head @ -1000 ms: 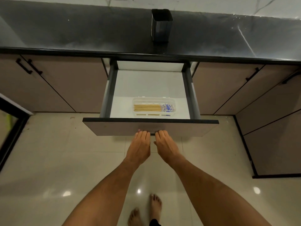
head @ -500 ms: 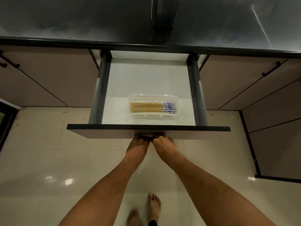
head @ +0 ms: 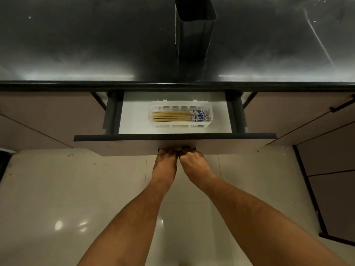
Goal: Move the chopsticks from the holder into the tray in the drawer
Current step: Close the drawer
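Several wooden chopsticks (head: 172,116) with blue-and-white patterned ends lie side by side in a white slotted tray (head: 210,112) inside the half-open drawer (head: 134,116). My left hand (head: 166,159) and my right hand (head: 192,160) sit side by side under the middle of the drawer front (head: 124,145), fingers curled around its lower edge. The fingertips are hidden behind the panel. A dark rectangular holder (head: 194,29) stands on the black countertop (head: 76,45) straight behind the drawer; its inside is not visible.
Closed cabinet doors with black handles (head: 342,106) flank the drawer on both sides. More cabinets run along the right (head: 326,189). Glossy pale floor tiles (head: 57,198) lie below my arms.
The drawer has slid inward, so less of its white bottom shows. Both hands went from lying flat on the drawer front to curling under its lower edge. The camera has moved closer.
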The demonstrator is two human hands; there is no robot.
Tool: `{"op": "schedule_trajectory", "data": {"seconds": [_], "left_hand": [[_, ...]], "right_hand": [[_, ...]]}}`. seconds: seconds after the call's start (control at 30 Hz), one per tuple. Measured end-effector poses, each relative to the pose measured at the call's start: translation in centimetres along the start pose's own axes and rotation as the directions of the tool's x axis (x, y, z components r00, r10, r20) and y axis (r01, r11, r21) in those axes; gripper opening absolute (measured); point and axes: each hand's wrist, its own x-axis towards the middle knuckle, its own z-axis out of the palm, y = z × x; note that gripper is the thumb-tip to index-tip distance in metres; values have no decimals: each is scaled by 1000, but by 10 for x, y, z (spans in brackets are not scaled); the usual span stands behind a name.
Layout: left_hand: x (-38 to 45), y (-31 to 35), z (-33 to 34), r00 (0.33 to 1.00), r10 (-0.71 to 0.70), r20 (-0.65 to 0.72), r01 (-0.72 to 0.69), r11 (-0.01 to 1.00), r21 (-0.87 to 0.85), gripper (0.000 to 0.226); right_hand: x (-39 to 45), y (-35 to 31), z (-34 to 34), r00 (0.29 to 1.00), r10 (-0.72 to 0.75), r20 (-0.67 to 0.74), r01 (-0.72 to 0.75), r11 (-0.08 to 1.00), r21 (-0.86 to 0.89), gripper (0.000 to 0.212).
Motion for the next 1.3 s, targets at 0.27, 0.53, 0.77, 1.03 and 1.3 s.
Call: {"op": "schedule_trajectory", "data": {"seconds": [0.27,0.53,0.77,1.03,1.3], "left_hand": [[93,-23,-23,991,-80,-107,53,971,-233,32],[153,-39,-28,992,-68,-103,47,980,-195,50],[176,-46,-34,977,-107,-185,74,982,-175,33],[183,-49,-25,971,-25,-238,6,997,-82,42],[182,-59,-35,967,-100,-236,-14,897,-442,29]], "right_hand": [[87,39,-19,998,11,-63,-8,998,63,13],[148,61,-22,996,63,71,-62,998,-15,48],[177,68,-29,991,129,-32,-130,990,-49,30],[180,73,-25,991,78,-109,-82,996,-33,28],[179,69,-25,989,134,-67,-137,990,-36,32]]}}
